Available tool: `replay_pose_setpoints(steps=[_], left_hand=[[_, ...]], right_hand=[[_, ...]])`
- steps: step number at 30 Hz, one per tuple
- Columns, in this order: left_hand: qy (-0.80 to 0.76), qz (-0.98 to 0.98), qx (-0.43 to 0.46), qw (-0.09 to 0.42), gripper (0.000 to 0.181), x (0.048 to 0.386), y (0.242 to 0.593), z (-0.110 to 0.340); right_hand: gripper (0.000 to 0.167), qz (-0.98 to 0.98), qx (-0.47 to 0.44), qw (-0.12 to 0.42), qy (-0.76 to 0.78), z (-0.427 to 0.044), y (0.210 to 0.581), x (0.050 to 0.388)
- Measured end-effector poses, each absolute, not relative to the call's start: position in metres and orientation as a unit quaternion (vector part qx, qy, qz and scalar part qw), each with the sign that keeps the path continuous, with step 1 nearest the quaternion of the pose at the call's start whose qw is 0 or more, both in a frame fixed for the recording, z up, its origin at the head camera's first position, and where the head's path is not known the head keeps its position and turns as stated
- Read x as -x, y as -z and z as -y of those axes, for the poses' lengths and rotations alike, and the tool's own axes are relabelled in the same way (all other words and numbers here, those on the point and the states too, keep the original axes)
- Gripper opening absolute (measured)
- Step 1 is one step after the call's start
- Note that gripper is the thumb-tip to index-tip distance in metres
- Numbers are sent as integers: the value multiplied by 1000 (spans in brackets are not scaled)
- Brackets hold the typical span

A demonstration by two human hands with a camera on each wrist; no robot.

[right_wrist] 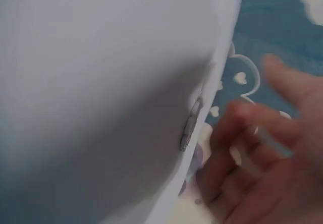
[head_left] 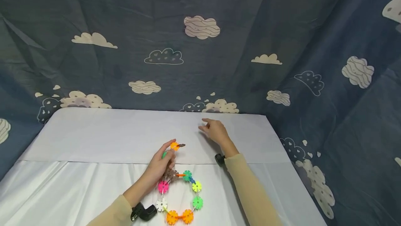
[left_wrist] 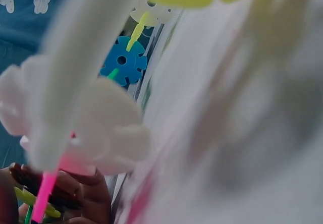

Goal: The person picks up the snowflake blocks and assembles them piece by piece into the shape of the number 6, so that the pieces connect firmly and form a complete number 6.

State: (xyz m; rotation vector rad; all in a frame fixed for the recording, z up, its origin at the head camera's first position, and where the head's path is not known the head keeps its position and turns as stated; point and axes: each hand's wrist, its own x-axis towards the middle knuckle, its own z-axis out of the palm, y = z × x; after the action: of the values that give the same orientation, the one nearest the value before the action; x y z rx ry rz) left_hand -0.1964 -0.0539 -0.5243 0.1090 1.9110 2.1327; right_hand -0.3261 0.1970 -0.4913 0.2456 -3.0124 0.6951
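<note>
My left hand holds an orange snowflake disc between fingers and thumb, with a brown disc slotted edge-on into it. A green disc shows partly behind the fingers. Below this hand, linked snowflake discs form a ring, including a pink disc, a white disc and a yellow disc. Farther back, my right hand hovers over the table with loosely bent fingers and holds nothing. In the right wrist view, a small greyish piece lies near its fingers.
A white cloth covers the table, with a seam running across it. Behind and to the right hangs a dark blue curtain with cloud prints. In the left wrist view, a blue disc appears beyond a blurred white disc.
</note>
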Motion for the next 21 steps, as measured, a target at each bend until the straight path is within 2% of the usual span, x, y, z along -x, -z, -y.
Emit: replay_pose_setpoints(steps=[3, 5, 9, 13, 15, 21], left_hand=[[-744, -652, -32, 146, 47, 198, 524, 55], [-747, -648, -32, 144, 47, 199, 524, 55], [-760, -636, -35, 132, 45, 200, 523, 54], [-772, -622, -23, 129, 41, 200, 523, 54], [-778, -615, -16, 130, 42, 200, 523, 54], [-783, -609, -20, 126, 46, 200, 523, 54]], right_hand=[[49, 989, -59, -4, -133, -196, 494, 345], [43, 992, -55, -16, -114, -194, 495, 352], [28, 989, -38, -6, -142, -195, 497, 355], [23, 972, -43, 1, -232, -198, 494, 346], [22, 948, -53, -23, -314, -196, 489, 334], [21, 821, -63, -160, -545, -180, 476, 279]])
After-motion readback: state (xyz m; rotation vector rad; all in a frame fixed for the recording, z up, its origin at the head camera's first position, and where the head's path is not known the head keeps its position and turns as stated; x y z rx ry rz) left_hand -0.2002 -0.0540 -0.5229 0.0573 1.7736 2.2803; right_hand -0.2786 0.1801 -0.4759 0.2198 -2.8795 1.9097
